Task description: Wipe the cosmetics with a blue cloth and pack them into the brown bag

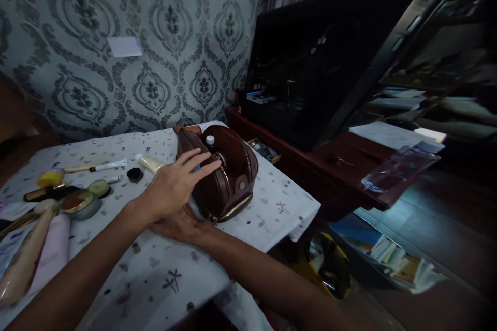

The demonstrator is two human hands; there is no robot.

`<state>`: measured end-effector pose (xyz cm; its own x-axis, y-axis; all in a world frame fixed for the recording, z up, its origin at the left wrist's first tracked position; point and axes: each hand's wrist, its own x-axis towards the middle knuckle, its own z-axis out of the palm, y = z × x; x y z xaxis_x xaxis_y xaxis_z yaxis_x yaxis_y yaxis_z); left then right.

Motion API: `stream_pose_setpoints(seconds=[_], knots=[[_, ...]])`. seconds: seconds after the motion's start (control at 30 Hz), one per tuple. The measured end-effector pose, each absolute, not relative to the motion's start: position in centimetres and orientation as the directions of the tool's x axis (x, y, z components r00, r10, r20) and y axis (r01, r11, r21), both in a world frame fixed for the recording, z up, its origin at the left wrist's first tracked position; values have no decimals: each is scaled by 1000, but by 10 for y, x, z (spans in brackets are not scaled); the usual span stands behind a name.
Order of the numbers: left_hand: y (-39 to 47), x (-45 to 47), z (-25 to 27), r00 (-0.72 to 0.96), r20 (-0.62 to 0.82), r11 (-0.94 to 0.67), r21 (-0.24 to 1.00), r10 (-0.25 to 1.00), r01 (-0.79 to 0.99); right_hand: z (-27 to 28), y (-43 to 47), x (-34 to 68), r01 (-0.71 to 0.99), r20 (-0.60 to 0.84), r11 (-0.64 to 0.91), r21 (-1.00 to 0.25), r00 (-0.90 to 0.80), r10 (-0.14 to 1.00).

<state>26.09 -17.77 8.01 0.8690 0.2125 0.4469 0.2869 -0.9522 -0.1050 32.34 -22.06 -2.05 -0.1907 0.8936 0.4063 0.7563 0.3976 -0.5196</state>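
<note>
The white patterned worktop (145, 269) holds a brown bag (212, 186), cream tube (149, 162), gold-rimmed jar (82, 205), pink tube (53, 251) and probably a black lid (135, 174)

We have our left hand (174, 186) over the near side of an open brown bag (212, 189), our right hand (179, 225) below it. A white-capped bottle (210, 141) shows inside; jars (83, 206) and tubes (52, 253) lie left on our cloth-covered bench (147, 258).

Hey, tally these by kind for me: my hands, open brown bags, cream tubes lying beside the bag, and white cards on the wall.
Hands: 2, left hand and right hand
Open brown bag: 1
Cream tube: 1
White card: 1
Total: 5
</note>
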Motion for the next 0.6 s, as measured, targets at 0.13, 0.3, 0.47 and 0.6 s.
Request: stream_pose_setpoints(seconds=[0.13, 0.3, 0.47, 0.6], knots=[[-170, 262, 80, 898, 411, -981, -36, 158, 190, -17, -222, 326, 760, 374, 480, -438, -332, 866], [-166, 254, 82, 900, 398, -984, 55, 179, 171, -13, -222, 331, 774, 367, 524, -356, -400, 840], [-167, 253, 80, 906, 370, -978, 105, 206, 180, -11, -221, 333, 783, 353, 527, -329, -416, 838], [-165, 248, 81, 916, 326, -965, 193, 235, 179, -1, -226, 339, 751, 343, 578, -317, -478, 809]])
